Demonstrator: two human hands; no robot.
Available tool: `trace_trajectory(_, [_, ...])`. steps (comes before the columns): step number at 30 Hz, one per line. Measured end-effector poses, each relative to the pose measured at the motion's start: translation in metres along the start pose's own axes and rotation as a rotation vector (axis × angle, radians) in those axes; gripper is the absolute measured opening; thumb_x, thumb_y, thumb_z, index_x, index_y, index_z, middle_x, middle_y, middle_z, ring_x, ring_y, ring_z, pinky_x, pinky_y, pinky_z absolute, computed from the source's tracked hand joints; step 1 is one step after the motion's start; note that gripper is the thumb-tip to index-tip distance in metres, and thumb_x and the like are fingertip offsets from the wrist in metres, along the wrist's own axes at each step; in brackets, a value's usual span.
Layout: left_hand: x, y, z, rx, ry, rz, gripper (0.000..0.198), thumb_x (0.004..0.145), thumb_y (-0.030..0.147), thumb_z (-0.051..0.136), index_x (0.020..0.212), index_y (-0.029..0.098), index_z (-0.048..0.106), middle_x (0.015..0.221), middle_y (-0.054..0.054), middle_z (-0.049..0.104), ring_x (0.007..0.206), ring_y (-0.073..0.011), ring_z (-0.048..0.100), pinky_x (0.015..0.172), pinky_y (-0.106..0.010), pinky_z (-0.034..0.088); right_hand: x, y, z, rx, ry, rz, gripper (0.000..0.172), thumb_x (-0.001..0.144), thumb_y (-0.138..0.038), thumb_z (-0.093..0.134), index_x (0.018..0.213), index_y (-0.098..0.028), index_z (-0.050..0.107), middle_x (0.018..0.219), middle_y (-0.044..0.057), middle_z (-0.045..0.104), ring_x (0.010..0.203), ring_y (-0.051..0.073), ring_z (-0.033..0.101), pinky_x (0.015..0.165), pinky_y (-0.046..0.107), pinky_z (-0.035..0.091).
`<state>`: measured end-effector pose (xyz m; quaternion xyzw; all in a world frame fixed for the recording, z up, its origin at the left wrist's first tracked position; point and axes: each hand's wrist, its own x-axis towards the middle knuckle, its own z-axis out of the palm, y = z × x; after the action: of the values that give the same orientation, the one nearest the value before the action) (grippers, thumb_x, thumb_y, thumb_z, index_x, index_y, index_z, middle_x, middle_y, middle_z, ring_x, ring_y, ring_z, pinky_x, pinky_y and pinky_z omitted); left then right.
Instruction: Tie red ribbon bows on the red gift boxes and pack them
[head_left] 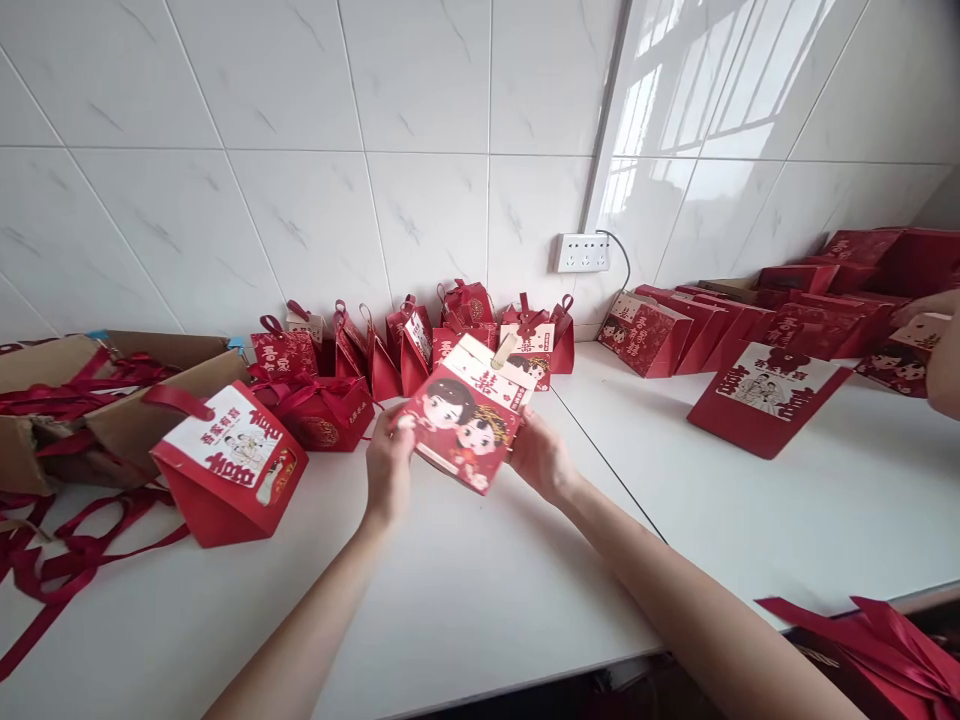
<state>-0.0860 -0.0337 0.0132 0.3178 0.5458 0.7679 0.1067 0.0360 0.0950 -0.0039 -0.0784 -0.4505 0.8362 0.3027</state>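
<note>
Between my two hands, above the white tabletop, is a red and cream gift box [466,420] printed with two cartoon figures, tilted, with a pale ribbon loop at its top. My left hand [390,465] grips its left side. On its right side, my right hand [544,455] is closed round the edge, its fingertips partly hidden behind the box. To the left stands a red gift box [229,465] with a white printed panel and a red ribbon loop. Behind my hands, several small finished-looking red boxes [379,350] line the wall.
A cardboard carton [150,425] with red ribbons sits at the left, loose ribbon [82,560] trailing beside it. Many red boxes [697,325] stand at the right. Another person's hand [943,350] is at the right edge. A power socket [583,253] is on the wall.
</note>
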Motion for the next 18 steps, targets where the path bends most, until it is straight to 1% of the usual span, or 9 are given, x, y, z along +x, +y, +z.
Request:
trace_trajectory(3, [0.009,0.004,0.004,-0.252,0.071,-0.486,0.038,0.079,0.054,0.056,0.096,0.021,0.061,0.091,-0.004,0.068,0.084,-0.0204,0.065,0.069,-0.028,0.055,-0.003,-0.001,0.004,-0.149,-0.065,0.032,0.044,0.07,-0.058,0.068,0.083,-0.016,0.064,0.064,0.002,0.063,0.05,0.014,0.059,0.037,0.021,0.045])
trace_trajectory(5, [0.012,0.006,0.006,-0.325,0.069,-0.683,0.034,0.083,0.05,0.056,0.094,0.019,0.063,0.086,-0.004,0.069,0.075,-0.0174,0.065,0.063,-0.025,0.055,-0.005,-0.002,0.008,-0.196,-0.031,0.095,0.046,0.074,-0.062,0.062,0.08,-0.016,0.062,0.055,0.0,0.057,0.044,0.014,0.057,0.032,0.02,0.043])
trace_trajectory(6, [0.012,0.007,0.007,-0.349,0.06,-0.733,0.034,0.084,0.05,0.055,0.094,0.018,0.063,0.084,-0.004,0.07,0.072,-0.016,0.065,0.06,-0.024,0.055,-0.005,-0.002,0.009,-0.196,0.003,0.118,0.045,0.076,-0.062,0.059,0.079,-0.017,0.06,0.053,-0.001,0.055,0.043,0.014,0.057,0.03,0.02,0.043])
trace_trajectory(7, [0.012,0.008,0.008,-0.373,0.048,-0.747,0.034,0.086,0.049,0.054,0.095,0.017,0.064,0.085,-0.004,0.07,0.07,-0.0144,0.065,0.058,-0.022,0.054,-0.004,-0.003,0.009,-0.178,0.046,0.136,0.042,0.078,-0.06,0.057,0.079,-0.018,0.059,0.054,-0.001,0.055,0.042,0.014,0.057,0.029,0.02,0.043])
trace_trajectory(9, [0.011,0.01,0.008,-0.419,0.033,-0.704,0.027,0.089,0.043,0.054,0.095,0.018,0.063,0.085,-0.002,0.07,0.063,-0.0106,0.063,0.053,-0.019,0.052,0.001,-0.004,0.005,-0.115,0.139,0.175,0.034,0.082,-0.053,0.052,0.079,-0.019,0.056,0.056,-0.001,0.056,0.04,0.012,0.056,0.029,0.019,0.043])
trace_trajectory(12, [0.008,0.011,0.006,-0.449,-0.037,-0.622,0.013,0.082,0.031,0.064,0.087,0.019,0.063,0.076,0.001,0.067,0.055,-0.0075,0.06,0.051,-0.016,0.051,0.008,-0.005,-0.007,-0.052,0.216,0.228,0.024,0.083,-0.041,0.05,0.075,-0.019,0.057,0.051,-0.002,0.054,0.036,0.009,0.051,0.031,0.017,0.043])
trace_trajectory(15, [0.004,0.01,0.004,-0.408,-0.236,-0.584,0.019,0.067,0.021,0.077,0.082,0.016,0.067,0.076,-0.002,0.07,0.064,-0.011,0.065,0.059,-0.019,0.053,0.009,-0.003,-0.016,-0.061,0.206,0.218,0.017,0.079,-0.035,0.058,0.073,-0.019,0.059,0.049,-0.003,0.054,0.038,0.009,0.051,0.036,0.017,0.048])
trace_trajectory(17, [0.001,0.008,0.003,-0.395,-0.36,-0.546,0.025,0.059,0.019,0.082,0.081,0.016,0.07,0.078,-0.003,0.071,0.07,-0.0137,0.066,0.063,-0.022,0.053,0.007,-0.002,-0.016,-0.071,0.192,0.193,0.014,0.076,-0.034,0.064,0.078,-0.021,0.062,0.056,-0.002,0.061,0.045,0.011,0.056,0.04,0.019,0.05])
trace_trajectory(18, [0.0,0.006,0.003,-0.4,-0.401,-0.527,0.028,0.057,0.021,0.084,0.081,0.017,0.071,0.078,-0.003,0.071,0.071,-0.0144,0.066,0.064,-0.024,0.053,0.006,-0.001,-0.015,-0.11,0.179,0.145,0.015,0.075,-0.036,0.065,0.082,-0.022,0.063,0.062,0.0,0.065,0.05,0.012,0.06,0.041,0.02,0.05])
